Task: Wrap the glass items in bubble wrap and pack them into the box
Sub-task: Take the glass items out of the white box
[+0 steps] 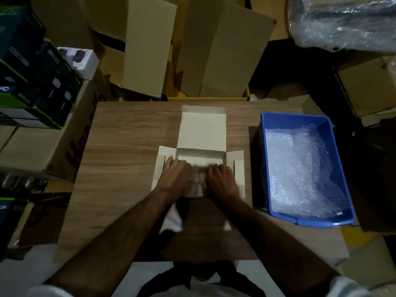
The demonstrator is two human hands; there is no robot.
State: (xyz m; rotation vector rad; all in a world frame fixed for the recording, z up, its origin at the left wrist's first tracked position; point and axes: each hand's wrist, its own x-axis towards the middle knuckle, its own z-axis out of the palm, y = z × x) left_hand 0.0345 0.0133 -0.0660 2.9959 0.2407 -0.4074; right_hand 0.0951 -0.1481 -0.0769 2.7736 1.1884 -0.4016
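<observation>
While both hands, the left hand (176,173) and the right hand (220,179), curl around a blurred wrapped bundle (198,176) inside the open white box (202,129) on the tabletop (128,146), packing seems underway, and next they should let go and fetch bubble wrap (300,163) from the blue bin (340,168).

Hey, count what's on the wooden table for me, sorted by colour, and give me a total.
White: 1, the open cardboard box, with both hands at its near edge.
Blue: 1, the plastic bin holding clear bubble wrap.
Clear: 1, that bubble wrap.
Total: 3
</observation>
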